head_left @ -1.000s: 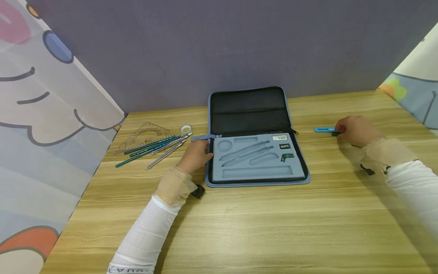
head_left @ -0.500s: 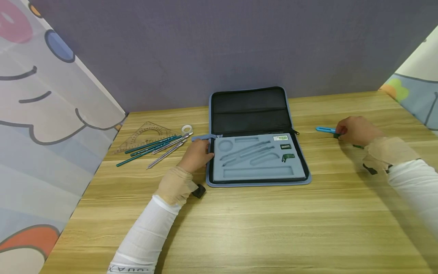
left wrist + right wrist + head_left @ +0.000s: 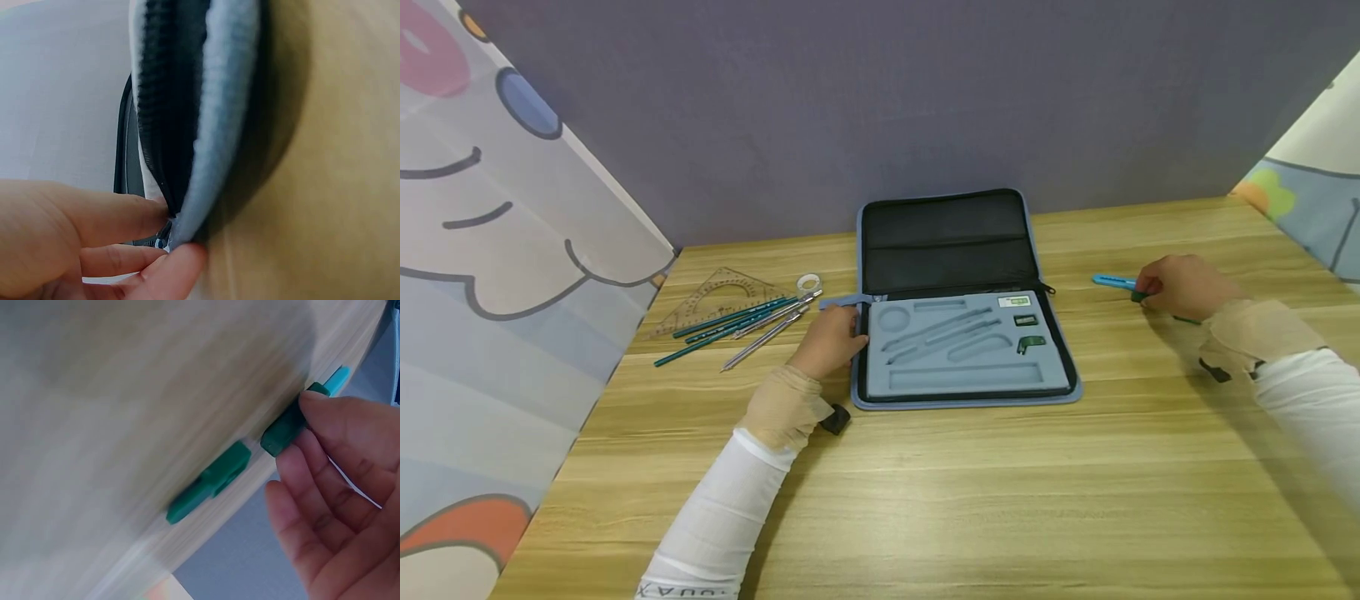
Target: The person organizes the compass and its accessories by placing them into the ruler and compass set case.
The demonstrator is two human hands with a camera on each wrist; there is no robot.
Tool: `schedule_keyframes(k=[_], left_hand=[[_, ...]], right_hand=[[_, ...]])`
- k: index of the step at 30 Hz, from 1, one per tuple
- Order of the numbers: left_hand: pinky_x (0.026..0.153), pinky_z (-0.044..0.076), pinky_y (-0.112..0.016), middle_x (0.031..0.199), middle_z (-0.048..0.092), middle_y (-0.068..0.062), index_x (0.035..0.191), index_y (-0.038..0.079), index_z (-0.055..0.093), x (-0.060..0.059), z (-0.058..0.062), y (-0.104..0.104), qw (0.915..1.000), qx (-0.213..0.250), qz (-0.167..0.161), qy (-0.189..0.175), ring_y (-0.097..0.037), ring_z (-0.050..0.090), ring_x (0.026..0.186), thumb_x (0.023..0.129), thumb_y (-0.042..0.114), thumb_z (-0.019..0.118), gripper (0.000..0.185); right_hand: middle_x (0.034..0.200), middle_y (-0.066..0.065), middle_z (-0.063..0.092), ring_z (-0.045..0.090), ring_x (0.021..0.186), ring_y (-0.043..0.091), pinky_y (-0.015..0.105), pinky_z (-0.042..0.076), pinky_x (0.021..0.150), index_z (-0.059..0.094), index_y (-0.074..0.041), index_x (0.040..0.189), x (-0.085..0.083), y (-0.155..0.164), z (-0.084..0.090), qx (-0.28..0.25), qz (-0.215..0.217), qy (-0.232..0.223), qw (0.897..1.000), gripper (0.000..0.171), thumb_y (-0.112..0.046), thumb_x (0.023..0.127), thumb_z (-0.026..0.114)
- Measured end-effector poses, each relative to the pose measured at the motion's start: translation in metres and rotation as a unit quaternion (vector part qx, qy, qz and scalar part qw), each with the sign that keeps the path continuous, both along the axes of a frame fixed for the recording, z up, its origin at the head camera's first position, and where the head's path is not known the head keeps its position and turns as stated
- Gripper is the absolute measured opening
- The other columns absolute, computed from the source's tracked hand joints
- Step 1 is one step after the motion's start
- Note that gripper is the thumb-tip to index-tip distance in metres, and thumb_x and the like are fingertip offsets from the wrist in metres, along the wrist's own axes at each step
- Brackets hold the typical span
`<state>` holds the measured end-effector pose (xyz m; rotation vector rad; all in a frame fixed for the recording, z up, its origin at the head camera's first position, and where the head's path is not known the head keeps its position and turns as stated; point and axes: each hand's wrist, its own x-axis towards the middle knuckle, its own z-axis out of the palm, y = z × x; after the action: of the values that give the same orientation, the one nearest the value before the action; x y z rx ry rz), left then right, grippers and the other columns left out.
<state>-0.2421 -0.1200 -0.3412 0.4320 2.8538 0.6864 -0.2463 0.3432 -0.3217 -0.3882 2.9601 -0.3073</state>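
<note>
Currently left hand [image 3: 829, 340] is pinching grey-blue zip case [image 3: 962, 346] edge; right hand [image 3: 1180, 286], at 3 o'clock, fingertips touching small green plastic piece [image 3: 284, 430], grip loose, could slip off surface [image 3: 925, 483].

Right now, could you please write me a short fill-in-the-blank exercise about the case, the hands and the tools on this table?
1. The case lies ____ on the table.
2. The left hand grips the case's ____ edge.
3. The right hand touches a small ____ piece.
4. The pencils lie ____ the case.

Missing words: open; left; green; outside
</note>
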Motion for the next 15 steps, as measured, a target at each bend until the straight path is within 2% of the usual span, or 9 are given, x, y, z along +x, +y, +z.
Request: schedule_keyframes(k=[7, 15], left_hand=[[0.057, 0.051, -0.025, 0.095, 0.061, -0.018, 0.122, -0.009, 0.055, 0.0002, 0.0007, -0.0001, 1.0, -0.003, -0.002, -0.002, -0.012, 0.059, 0.044, 0.09, 0.011, 0.063, 0.039], [0.061, 0.052, -0.027, 0.094, 0.061, -0.018, 0.121, -0.009, 0.055, -0.0003, -0.0001, -0.0009, 1.0, -0.003, -0.003, 0.001, -0.012, 0.059, 0.043, 0.09, 0.012, 0.063, 0.038]], right_hand=[[0.081, 0.01, 0.067, 0.062, 0.077, 0.029, 0.047, 0.049, 0.07, 0.064, 0.004, 0.089, 0.0002, 0.0022, 0.0011, 0.005, 0.001, -0.016, 1.0, 0.015, -0.003, 0.077, 0.069], [0.08, 0.005, 0.066, 0.06, 0.074, 0.022, 0.039, 0.048, 0.066, 0.064, 0.0, 0.088, -0.0017, 0.0034, -0.0006, 0.001, 0.009, -0.01, 1.0, 0.016, -0.004, 0.074, 0.071]])
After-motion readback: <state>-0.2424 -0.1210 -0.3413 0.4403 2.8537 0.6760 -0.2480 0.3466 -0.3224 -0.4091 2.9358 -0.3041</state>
